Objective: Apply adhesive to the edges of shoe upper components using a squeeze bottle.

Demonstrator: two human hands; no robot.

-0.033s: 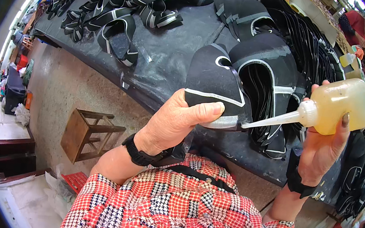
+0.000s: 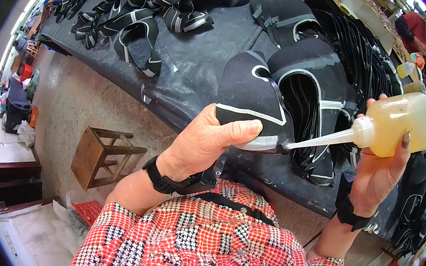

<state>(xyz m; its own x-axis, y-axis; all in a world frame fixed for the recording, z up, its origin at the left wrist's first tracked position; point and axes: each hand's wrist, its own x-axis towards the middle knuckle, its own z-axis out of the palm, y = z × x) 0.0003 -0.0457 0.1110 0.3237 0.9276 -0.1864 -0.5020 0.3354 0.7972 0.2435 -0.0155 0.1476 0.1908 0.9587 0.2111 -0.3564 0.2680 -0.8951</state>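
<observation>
My left hand (image 2: pixel 204 143) grips a black fabric piece (image 2: pixel 251 93) with white stitched trim, thumb on top and fingers hidden beneath. A grey strip (image 2: pixel 261 143) runs along its near edge. In my right hand (image 2: pixel 376 181) is a clear squeeze bottle (image 2: pixel 403 124) of yellowish liquid, tipped on its side, its long tapered nozzle pointing left. The nozzle tip meets the fabric's near right corner beside the grey strip. Just right of the held piece lies a stack of similar black pieces (image 2: pixel 311 65) with white-edged curved openings.
A dark-covered table (image 2: pixel 199 61) carries looped black strips (image 2: pixel 141 27) at the far left and a long row of stacked pieces (image 2: pixel 362 50) at the right. A wooden stool (image 2: pixel 106 158) stands on the floor to the left. Other people are at the far edges.
The bottle and my right hand have shifted slightly right, the nozzle tip moving a little along the fabric's corner. My left hand and the fabric piece look unmoved.
</observation>
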